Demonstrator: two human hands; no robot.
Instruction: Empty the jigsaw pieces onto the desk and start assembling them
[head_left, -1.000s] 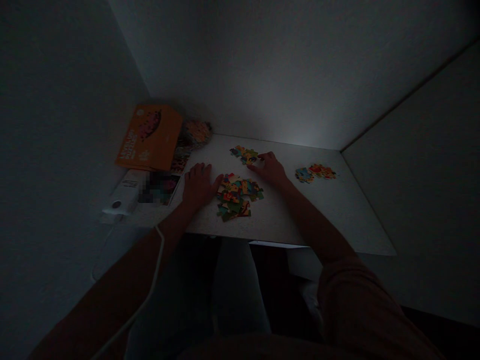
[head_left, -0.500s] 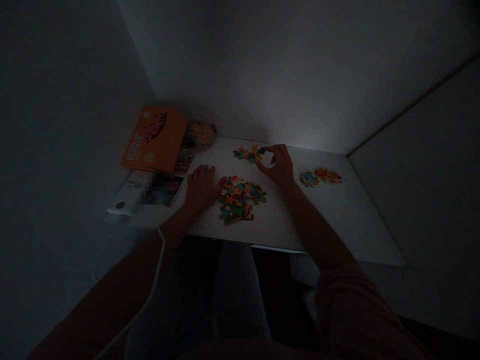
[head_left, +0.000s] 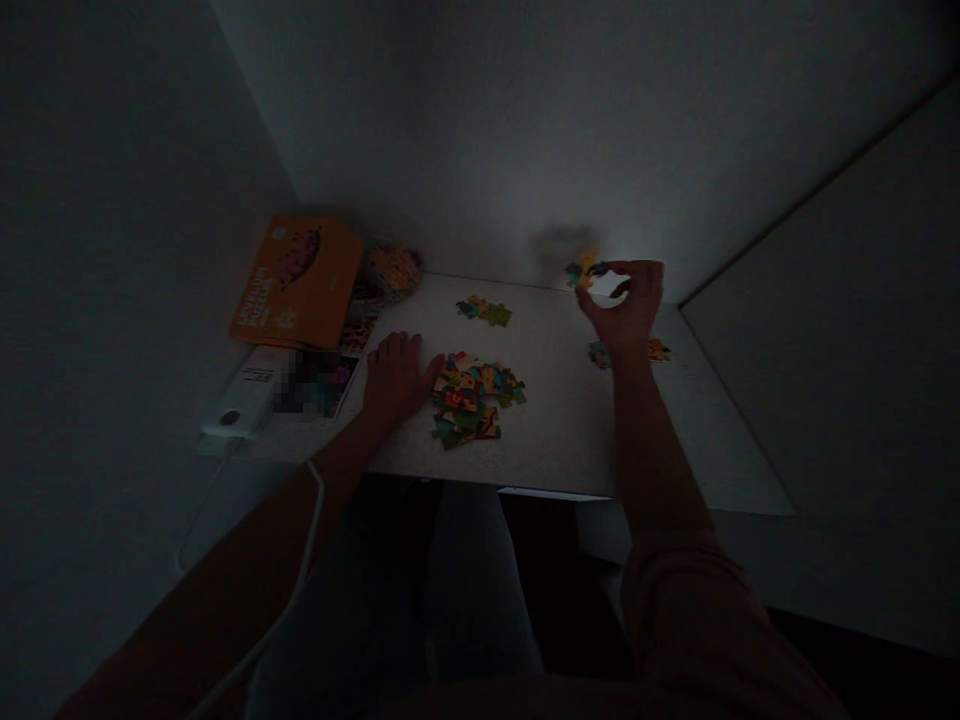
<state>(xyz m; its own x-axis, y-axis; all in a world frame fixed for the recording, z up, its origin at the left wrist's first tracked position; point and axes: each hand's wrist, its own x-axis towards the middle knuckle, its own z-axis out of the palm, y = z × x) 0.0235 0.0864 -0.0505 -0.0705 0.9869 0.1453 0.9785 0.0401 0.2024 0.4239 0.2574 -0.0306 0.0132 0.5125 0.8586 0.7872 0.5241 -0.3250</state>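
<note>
Right hand point(head_left: 621, 308) raised over puzzle pieces point(head_left: 600, 354)

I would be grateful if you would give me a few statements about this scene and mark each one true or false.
1. The right hand is raised above the table, pinching a small cluster of puzzle pieces. True.
2. The left hand is gripping the orange puzzle box. False: it rests open on the white table, beside a heap of puzzle pieces, apart from the box.
3. A white cable lies along the left forearm. True.
4. A small group of puzzle pieces lies on top of the box. False: it lies on the table, beyond the heap.
</note>
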